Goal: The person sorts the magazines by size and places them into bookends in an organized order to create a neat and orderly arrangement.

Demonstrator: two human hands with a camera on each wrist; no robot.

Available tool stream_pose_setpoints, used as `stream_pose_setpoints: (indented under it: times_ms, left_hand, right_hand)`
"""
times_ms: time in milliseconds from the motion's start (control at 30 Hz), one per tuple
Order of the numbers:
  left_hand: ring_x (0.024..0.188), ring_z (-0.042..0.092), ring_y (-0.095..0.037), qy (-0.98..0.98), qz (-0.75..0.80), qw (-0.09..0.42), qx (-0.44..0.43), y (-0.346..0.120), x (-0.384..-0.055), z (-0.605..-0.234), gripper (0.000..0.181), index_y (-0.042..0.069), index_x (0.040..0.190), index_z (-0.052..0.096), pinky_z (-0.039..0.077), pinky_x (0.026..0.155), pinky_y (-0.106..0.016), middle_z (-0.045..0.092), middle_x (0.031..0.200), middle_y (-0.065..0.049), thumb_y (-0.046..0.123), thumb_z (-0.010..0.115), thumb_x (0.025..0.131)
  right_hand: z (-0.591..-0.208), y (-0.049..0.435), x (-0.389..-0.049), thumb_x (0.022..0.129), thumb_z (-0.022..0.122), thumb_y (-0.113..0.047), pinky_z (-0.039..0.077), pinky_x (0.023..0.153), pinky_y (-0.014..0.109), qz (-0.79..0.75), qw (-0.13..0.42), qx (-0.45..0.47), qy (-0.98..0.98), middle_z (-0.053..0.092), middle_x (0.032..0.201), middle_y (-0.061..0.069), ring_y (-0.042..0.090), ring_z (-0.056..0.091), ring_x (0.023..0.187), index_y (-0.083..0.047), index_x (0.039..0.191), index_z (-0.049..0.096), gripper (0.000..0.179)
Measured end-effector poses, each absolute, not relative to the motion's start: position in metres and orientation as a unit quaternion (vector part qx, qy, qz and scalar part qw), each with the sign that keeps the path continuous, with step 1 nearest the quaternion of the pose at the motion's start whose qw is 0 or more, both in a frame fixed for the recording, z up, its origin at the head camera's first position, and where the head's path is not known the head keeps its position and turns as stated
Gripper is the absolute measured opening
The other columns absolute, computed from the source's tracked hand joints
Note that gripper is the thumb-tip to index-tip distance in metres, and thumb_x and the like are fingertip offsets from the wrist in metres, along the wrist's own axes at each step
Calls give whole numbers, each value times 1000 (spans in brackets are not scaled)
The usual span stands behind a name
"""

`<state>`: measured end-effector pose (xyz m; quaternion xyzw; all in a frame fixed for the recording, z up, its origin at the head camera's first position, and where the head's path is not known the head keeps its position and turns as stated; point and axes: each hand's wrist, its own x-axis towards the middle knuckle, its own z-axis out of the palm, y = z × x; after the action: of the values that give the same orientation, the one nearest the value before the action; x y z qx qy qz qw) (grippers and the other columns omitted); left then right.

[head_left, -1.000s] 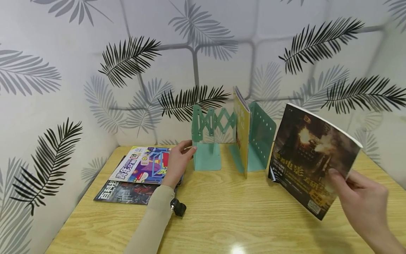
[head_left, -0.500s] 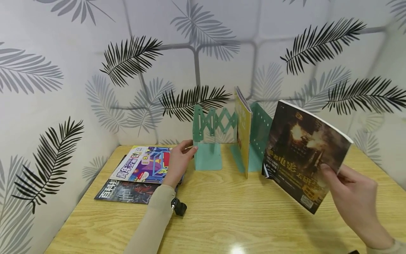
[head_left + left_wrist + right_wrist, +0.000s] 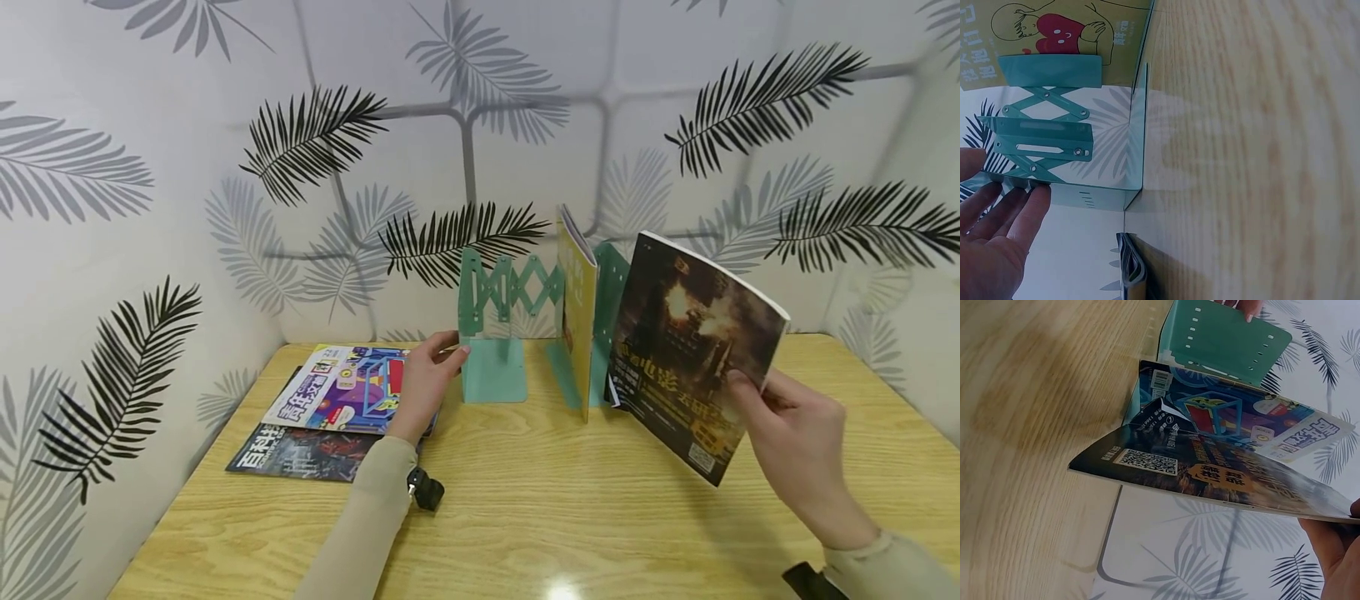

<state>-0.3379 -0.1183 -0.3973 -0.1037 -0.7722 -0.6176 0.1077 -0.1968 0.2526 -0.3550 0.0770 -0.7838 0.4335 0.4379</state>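
Note:
My left hand (image 3: 432, 379) pinches the left end plate of a green folding book rack (image 3: 1047, 131), thumb on the inner side, fingers on the outer. A magazine with a yellow cover (image 3: 579, 308) stands upright in the rack near its right end plate. To the right, my right hand (image 3: 795, 442) grips a dark magazine (image 3: 690, 350) by its right edge. This magazine is tilted above the table, its far edge overlapping the rack's right plate in the head view. Its lower corner is folded over, clear in the right wrist view beside a blue and purple cover (image 3: 1229, 412).
On the left of the wooden table (image 3: 525, 508) lie two overlapping magazines, a purple one (image 3: 330, 392) above a dark one (image 3: 300, 454). A leaf-patterned wall (image 3: 420, 167) rises right behind the rack.
My right hand has carried the dark magazine leftward, toward the rack, covering more of its right plate. My left hand stays at the left end plate.

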Motion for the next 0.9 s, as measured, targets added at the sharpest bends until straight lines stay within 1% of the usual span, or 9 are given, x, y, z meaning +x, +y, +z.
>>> stream_pose_setpoints:
  times_ms: [67,133,267,333,367,500,533,700,900]
  left_hand:
    - [113,62,-23,-773,-617,107,-102,-118,-338,-397,37,8,131,63,55,89,-36,62,129,-8,21,65,96]
    - [113,62,-23,-773,-617,107,-101,-118,-338,-398,37,8,131,63,55,89,-36,62,128,-8,21,65,96]
    - [112,63,-23,-773,-616,109,-101,-118,-339,-398,37,8,131,63,55,89,-36,62,128,-8,21,65,96]
    - [112,63,-23,-773,-616,110,-101,-118,-339,-398,37,8,131,63,55,88,-36,62,128,-8,21,65,96]
    - [112,63,-24,-772,-617,111,-103,-118,-339,-398,37,7,131,63,55,88,-36,62,128,-9,20,65,96]
    - [112,63,-24,-772,-617,111,-104,-118,-338,-398,37,6,131,62,55,88,-36,62,128,-9,20,65,96]
    - [112,63,-24,-772,-617,110,-105,-118,-338,-398,37,6,131,62,55,89,-36,62,128,-9,20,65,96]
    - [112,63,-23,-772,-617,110,-103,-117,-338,-397,37,7,130,63,55,89,-36,63,128,-8,21,65,96]
    - [112,63,-22,-772,-617,110,-100,-118,-339,-397,37,8,130,63,55,89,-36,63,128,-7,21,65,96]
  right_hand:
    - [-355,250,-200,85,73,5,41,45,9,437,436,80,-783,62,89,-36,-10,62,63,4,105,75,21]
    - [-356,247,-203,86,73,2,38,42,11,434,439,82,-783,66,89,-28,-8,60,59,3,105,75,19]
    - [-356,243,-209,89,72,-4,35,39,15,431,438,81,-785,74,87,0,-4,55,51,2,103,76,16]
    - [-356,241,-212,89,71,-5,33,39,16,427,437,77,-788,74,86,6,-2,53,49,1,103,77,16]
    - [-357,240,-213,90,71,-5,34,39,16,426,437,76,-789,74,86,11,-2,54,50,1,103,77,16]
    - [-359,237,-218,90,69,-3,34,39,15,420,437,73,-792,73,89,16,-4,55,53,1,106,76,18]
    - [-360,237,-219,90,69,-3,35,40,15,421,436,74,-792,72,91,21,-5,57,55,2,107,75,19]
    - [-363,234,-225,90,68,-3,37,40,13,424,438,72,-790,72,92,21,-8,58,58,2,109,74,21]
    - [-362,229,-231,91,68,-4,37,40,14,436,434,65,-786,72,91,21,-6,58,57,0,109,75,20]
